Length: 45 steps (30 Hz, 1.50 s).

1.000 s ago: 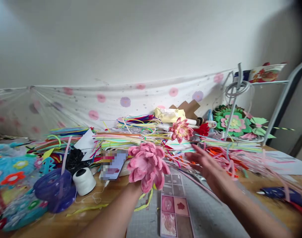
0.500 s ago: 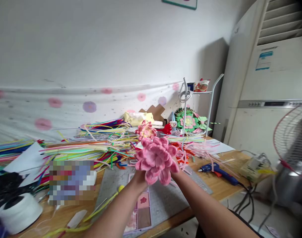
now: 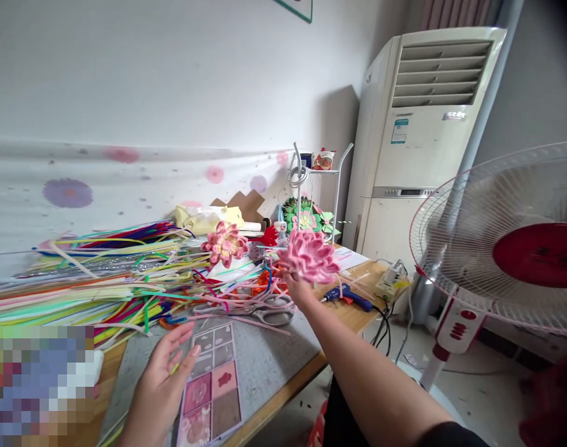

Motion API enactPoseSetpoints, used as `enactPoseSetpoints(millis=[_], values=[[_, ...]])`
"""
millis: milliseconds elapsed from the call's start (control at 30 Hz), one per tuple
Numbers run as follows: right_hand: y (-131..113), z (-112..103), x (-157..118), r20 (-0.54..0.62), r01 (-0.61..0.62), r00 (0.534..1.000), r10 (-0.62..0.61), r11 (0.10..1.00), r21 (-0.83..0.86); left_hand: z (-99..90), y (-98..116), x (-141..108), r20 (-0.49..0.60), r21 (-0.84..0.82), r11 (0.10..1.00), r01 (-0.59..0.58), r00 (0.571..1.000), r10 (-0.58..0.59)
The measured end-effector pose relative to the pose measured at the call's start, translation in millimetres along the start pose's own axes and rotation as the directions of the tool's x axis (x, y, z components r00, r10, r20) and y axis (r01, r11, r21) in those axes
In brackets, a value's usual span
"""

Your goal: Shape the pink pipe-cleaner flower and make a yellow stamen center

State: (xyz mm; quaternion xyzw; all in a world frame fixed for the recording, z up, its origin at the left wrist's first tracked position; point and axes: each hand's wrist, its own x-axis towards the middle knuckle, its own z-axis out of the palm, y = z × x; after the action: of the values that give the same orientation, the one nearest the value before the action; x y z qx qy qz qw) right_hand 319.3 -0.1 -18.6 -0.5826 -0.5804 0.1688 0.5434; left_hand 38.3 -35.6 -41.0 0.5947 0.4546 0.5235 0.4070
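A large pink flower with layered, fuzzy-looking petals (image 3: 310, 256) is held up over the table by my right hand (image 3: 298, 288), whose fingers are at its underside and partly hidden by it. My left hand (image 3: 164, 375) is off the flower, fingers apart and holding nothing, above the grey mat (image 3: 276, 354) beside the palette of pink and brown squares (image 3: 225, 382). Behind, a smaller pink and yellow flower (image 3: 225, 244) stands among the colored stems. Grey-handled scissors (image 3: 274, 311) lie at the mat's back edge.
Bundles of colored pipe cleaners (image 3: 92, 285) cover the table's left and back. A blue glue gun (image 3: 353, 297) lies at the right, near a power strip (image 3: 392, 279). A standing fan (image 3: 507, 248) is beyond the table's right edge.
My left hand has let go of the flower and moved left, opening. The flower, in my right hand, has moved away and tilted. The view has turned to the right.
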Motion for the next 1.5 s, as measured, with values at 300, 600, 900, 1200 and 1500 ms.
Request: enactPoseSetpoints(millis=[300,600,900,1200,1500], values=[[-27.0,67.6,-59.5,0.181,-0.299,0.952,0.245,0.869,0.395,24.6,27.7,6.9,0.146,-0.201,0.977,0.071,0.988,-0.042],[-67.6,73.3,-89.6,0.459,-0.182,0.886,-0.059,0.868,0.463,34.4,43.1,19.7,0.154,-0.513,0.847,0.141,0.986,-0.071],[-57.6,21.0,-39.7,0.021,0.350,0.930,-0.368,0.900,0.258,14.4,58.8,13.8,0.169,-0.645,0.733,0.219,0.975,-0.143],[-72.2,29.9,-36.7,0.469,0.796,0.532,-0.705,0.228,-0.560,38.2,71.5,-7.3,0.252,-0.645,0.668,0.370,0.929,-0.271],[-67.4,24.5,-28.6,0.458,0.745,0.586,-0.668,0.223,-0.628,43.9,66.0,0.0,0.184,-0.593,0.720,0.359,0.932,-0.313]])
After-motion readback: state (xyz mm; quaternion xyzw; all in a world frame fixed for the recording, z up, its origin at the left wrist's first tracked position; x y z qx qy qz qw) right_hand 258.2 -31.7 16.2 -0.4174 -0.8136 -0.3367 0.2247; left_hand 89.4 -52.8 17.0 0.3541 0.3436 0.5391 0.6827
